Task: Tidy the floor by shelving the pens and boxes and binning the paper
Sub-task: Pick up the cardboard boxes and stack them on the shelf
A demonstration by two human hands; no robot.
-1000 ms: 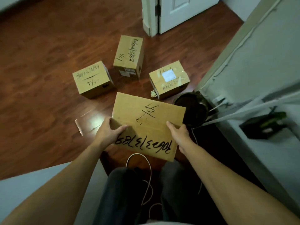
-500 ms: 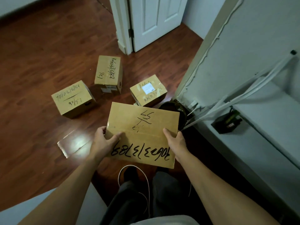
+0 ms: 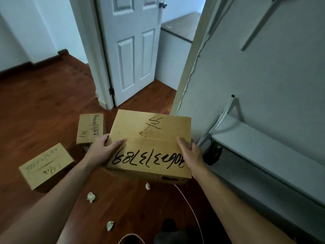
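Lower left of the frame, a closed cardboard box sits on the floor, another box just behind it; contents unseen. At centre, the left hand and right hand each have a closed grip on a side edge of the held box, up off the floor. It looks stiff and fairly light; side edges suit. Paper scraps lie below. At right, the white shelf waits.

Room: dark red-brown wooden floor is running back to pale walls. White panelled door is standing open, knob showing at top. White shelf is hanging on the grey wall. Dim light is filling the space.
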